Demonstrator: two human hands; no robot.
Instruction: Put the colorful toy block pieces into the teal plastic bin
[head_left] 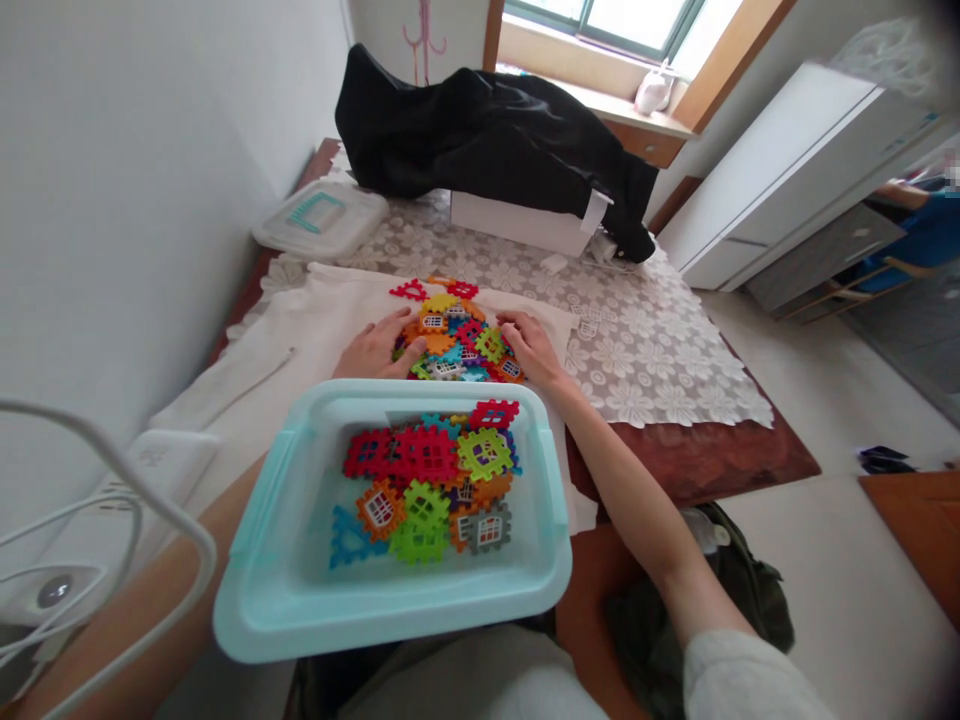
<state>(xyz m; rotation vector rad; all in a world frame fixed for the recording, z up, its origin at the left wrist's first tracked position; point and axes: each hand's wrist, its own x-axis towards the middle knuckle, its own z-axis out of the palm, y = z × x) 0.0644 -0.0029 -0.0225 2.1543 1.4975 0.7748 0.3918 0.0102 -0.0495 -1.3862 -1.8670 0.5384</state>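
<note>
A pile of colourful plastic building blocks point(457, 340) with toothed edges lies on a white cloth. At its left side my left hand point(379, 345) rests with thumb and fingers apart, touching the outer pieces. My right hand point(531, 345) is cupped against the pile's right side, fingers slightly bent, with no piece visibly gripped. Close to my body is a light-blue plastic bin point(281, 560), its far rim just in front of the hands. Inside it lie more blocks, among them a red block point(427, 455), a green block point(484, 453) and a grey window block point(489, 528).
Back left on the table lies a clear lid point(330, 220) with a teal handle. A black cover point(480, 130) drapes over a white box point(517, 222) at the back. White cables point(172, 500) and a power strip point(172, 465) are at left. At far right, a person in blue point(919, 235) is partly visible.
</note>
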